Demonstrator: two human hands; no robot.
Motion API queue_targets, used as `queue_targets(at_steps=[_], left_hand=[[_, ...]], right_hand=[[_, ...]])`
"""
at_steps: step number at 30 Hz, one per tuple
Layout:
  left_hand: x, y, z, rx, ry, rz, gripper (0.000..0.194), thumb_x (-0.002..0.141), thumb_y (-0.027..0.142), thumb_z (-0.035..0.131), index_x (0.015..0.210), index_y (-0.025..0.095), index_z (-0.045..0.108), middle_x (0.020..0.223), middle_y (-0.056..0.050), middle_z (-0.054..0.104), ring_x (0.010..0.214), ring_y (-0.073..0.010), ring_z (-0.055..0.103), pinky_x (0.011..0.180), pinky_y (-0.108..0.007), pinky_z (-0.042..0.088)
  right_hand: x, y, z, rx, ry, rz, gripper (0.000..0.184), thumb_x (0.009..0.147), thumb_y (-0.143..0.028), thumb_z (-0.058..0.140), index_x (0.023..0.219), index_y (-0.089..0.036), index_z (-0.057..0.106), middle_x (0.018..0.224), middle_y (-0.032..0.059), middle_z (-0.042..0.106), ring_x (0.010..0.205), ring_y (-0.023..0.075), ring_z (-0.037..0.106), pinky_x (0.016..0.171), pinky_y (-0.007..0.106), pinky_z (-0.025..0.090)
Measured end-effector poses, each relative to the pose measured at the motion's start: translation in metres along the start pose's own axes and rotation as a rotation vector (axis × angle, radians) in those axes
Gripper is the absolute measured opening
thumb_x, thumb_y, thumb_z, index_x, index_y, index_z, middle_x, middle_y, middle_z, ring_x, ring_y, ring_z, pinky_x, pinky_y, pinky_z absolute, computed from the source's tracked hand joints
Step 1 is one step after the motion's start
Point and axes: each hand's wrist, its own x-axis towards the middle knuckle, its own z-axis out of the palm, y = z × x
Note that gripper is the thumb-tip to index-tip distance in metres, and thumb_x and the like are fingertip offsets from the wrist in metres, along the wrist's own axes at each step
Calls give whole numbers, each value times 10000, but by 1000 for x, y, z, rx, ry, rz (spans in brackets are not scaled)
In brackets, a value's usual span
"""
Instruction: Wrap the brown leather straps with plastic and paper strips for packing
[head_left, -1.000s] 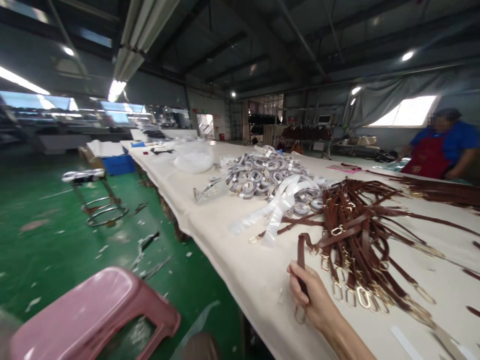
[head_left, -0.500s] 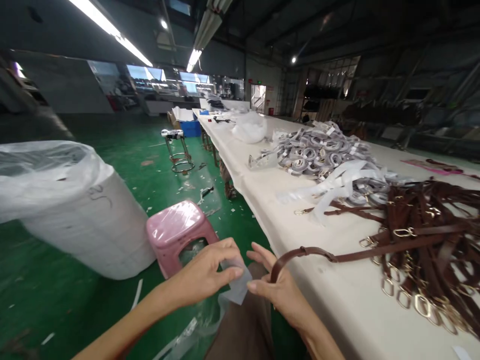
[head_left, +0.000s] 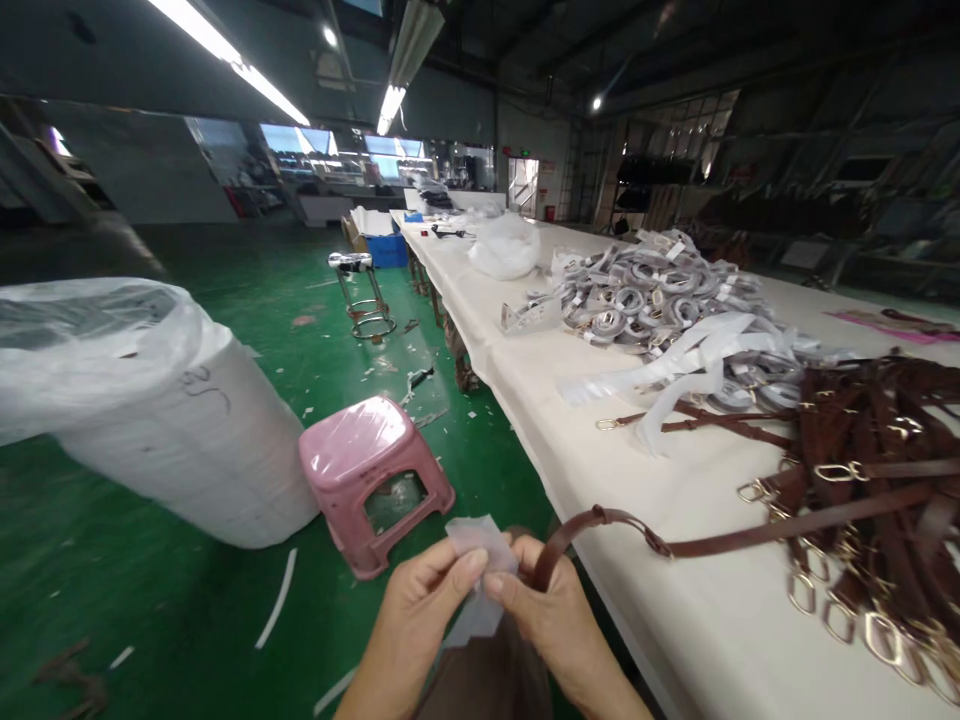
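My left hand [head_left: 420,615] pinches a small translucent white wrapping sheet [head_left: 480,537] between thumb and fingers, in front of my lap. My right hand [head_left: 559,625] is closed beside it, its thumb against the sheet's right side. A brown leather strap [head_left: 720,545] runs from between the fingers of my right hand, arches over the table edge and reaches back to a heap of brown straps [head_left: 862,510] with gold-coloured buckles and clips. The strap's end inside my right hand is hidden.
Coiled, wrapped straps [head_left: 652,290] lie piled on the long white table [head_left: 600,460], with loose white strips [head_left: 675,365] beside them. On the green floor to the left stand a pink stool [head_left: 367,450] and a big white wrapped roll [head_left: 195,420]. A metal stool [head_left: 364,300] stands farther back.
My hands have come together; my right hand's spread fingers have closed by the sheet. My left hand has swung lower and turned upright. The view has shifted slightly.
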Motion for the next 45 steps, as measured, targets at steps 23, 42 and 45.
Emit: queue_targets(at_steps=[23, 42, 45], left_hand=[[10, -1, 25, 395, -48, 95, 273, 894, 446, 641, 874, 227, 802, 760, -6, 745, 705, -176, 639, 632, -225, 455], [8, -5, 25, 473, -114, 224, 179, 944, 372, 633, 985, 305, 794, 871, 53, 794, 744, -142, 716, 685, -184, 487], [8, -5, 23, 492, -158, 235, 181, 946, 381, 634, 977, 294, 790, 852, 54, 787, 736, -138, 709, 683, -187, 477]], right_hand=[[-36, -119, -40, -131, 92, -294, 290, 1006, -410, 533, 944, -190, 711, 639, 36, 687, 530, 171, 670, 497, 256, 533], [-19, -108, -31, -135, 127, -102, 402, 960, -522, 577, 836, -147, 654, 589, 18, 648, 477, 137, 624, 459, 225, 506], [-14, -107, -31, -221, 82, -74, 429, 961, -538, 559, 803, -148, 645, 574, 3, 615, 466, 119, 588, 444, 208, 461]])
